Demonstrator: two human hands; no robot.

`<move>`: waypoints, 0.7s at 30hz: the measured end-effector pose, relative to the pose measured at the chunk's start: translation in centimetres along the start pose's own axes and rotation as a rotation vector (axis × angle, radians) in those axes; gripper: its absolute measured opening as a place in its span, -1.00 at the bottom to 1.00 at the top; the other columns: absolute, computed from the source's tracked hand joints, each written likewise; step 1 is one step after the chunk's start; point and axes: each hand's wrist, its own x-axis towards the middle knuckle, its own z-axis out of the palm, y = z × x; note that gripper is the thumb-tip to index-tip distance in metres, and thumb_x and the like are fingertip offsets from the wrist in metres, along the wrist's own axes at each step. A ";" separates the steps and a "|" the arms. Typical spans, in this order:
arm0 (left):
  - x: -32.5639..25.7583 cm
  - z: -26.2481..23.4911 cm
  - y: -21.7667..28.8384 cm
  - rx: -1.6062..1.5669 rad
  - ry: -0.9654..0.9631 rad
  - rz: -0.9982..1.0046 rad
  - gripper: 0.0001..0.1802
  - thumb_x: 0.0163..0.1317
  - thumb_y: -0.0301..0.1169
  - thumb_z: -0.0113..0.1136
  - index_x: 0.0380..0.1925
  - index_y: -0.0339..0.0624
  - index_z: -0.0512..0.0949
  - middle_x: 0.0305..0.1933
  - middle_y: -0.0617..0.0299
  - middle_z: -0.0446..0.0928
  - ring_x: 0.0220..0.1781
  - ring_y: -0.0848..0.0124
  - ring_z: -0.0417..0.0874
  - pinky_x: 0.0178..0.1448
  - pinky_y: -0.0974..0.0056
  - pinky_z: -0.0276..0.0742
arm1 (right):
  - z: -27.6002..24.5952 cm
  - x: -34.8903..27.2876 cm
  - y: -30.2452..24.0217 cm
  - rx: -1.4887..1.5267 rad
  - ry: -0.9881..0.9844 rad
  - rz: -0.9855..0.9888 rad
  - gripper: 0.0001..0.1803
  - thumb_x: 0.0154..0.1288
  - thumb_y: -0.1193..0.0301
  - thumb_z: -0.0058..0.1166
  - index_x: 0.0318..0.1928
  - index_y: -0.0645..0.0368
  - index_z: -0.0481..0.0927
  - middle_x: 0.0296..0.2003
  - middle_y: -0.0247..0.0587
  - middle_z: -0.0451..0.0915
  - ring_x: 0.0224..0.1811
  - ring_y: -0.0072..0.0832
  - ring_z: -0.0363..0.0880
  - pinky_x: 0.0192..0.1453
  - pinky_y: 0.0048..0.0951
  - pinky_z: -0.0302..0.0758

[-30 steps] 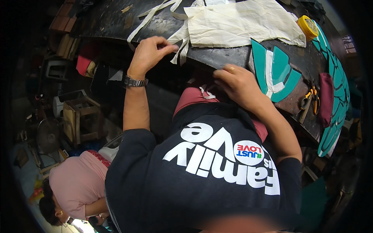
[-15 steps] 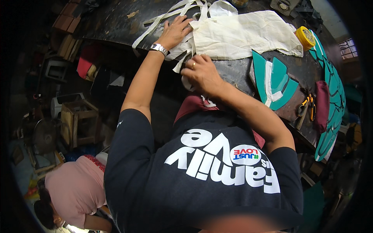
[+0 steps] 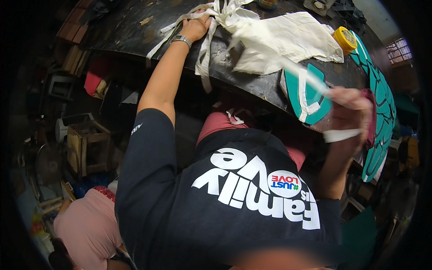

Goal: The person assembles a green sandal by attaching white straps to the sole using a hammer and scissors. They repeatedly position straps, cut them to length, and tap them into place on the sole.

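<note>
My left hand [image 3: 196, 28] is on the table's far side, its fingers closed on a bundle of off-white fabric strips [image 3: 204, 58], some hanging over the near edge. To the right, my right hand [image 3: 353, 101] is blurred by motion and grips a white fabric strip [image 3: 299, 71]. That strip runs taut and slanting back to the bundle, its loose end below my fingers. Beneath it lies a crumpled white cloth [image 3: 301, 33]. A teal cut piece with white tape [image 3: 294, 92] rests near the table edge, partly under the strip.
A yellow round tub [image 3: 345, 39] stands beyond the cloth. Many teal pieces [image 3: 382, 108] spread along the right side, by a maroon object [image 3: 370, 117]. A wooden stool [image 3: 90, 148] is on the floor at left. Another person in pink [image 3: 87, 225] bends down at lower left.
My right hand has swept from the table edge far to the right, drawing out the white strip. My left hand has shifted slightly away. The bundle and cloth are pulled out of shape.
</note>
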 end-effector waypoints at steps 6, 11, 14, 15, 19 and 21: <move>5.6 1.9 -2.1 -0.148 -0.027 0.092 -0.37 0.49 0.06 -0.17 0.48 0.13 0.25 0.53 0.11 0.31 0.49 0.02 0.37 0.49 -0.04 0.32 | -15.0 -1.0 -13.7 0.486 0.473 -0.164 -0.77 0.27 0.53 0.26 -0.10 0.36 0.59 0.04 0.12 0.59 0.24 -0.03 0.53 0.56 0.19 0.25; 10.4 -2.0 -2.5 -0.002 -0.246 0.323 -0.45 0.37 -0.11 0.15 0.30 -0.03 0.40 0.21 0.01 0.54 0.19 0.07 0.58 0.33 0.08 0.43 | -20.1 -1.6 -19.5 0.368 0.649 -0.281 -0.67 0.26 0.56 0.21 -0.01 0.50 0.55 0.09 0.24 0.59 0.26 0.08 0.50 0.57 0.22 0.22; 10.9 -7.5 -0.5 0.045 -0.657 0.082 -0.56 0.30 -0.21 0.23 0.13 -0.12 0.53 0.03 0.04 0.61 -0.02 0.16 0.66 0.13 0.10 0.57 | -18.2 -1.8 -18.1 0.438 0.507 -0.055 -0.69 0.37 0.51 0.14 0.05 0.47 0.57 0.11 0.23 0.58 0.26 0.07 0.51 0.55 0.13 0.28; 10.7 -9.3 0.3 0.044 -0.759 0.031 -0.60 0.28 -0.25 0.26 0.08 -0.15 0.57 -0.02 0.05 0.64 -0.08 0.19 0.68 0.06 0.11 0.61 | -17.2 -1.7 -17.4 0.460 0.460 0.033 -0.70 0.41 0.48 0.14 0.05 0.44 0.58 0.09 0.21 0.60 0.26 0.04 0.52 0.55 0.09 0.30; 7.2 -13.6 3.1 -0.166 -0.811 0.025 -0.75 0.17 -0.38 0.36 -0.16 -0.25 0.71 -0.28 0.11 0.69 -0.36 0.33 0.73 -0.22 0.15 0.75 | -13.3 -0.3 -12.7 0.372 0.505 0.025 -0.71 0.45 0.42 0.14 0.03 0.40 0.61 0.02 0.14 0.63 0.24 -0.05 0.54 0.55 0.05 0.32; 5.8 -13.9 4.3 -0.289 -0.739 0.093 -0.81 0.09 -0.43 0.42 -0.31 -0.29 0.73 -0.44 0.19 0.66 -0.51 0.43 0.67 -0.37 0.18 0.75 | -11.4 2.5 -11.0 0.414 0.307 0.108 -0.72 0.50 0.43 0.05 0.06 0.39 0.60 0.00 0.13 0.64 0.23 -0.09 0.56 0.54 0.06 0.32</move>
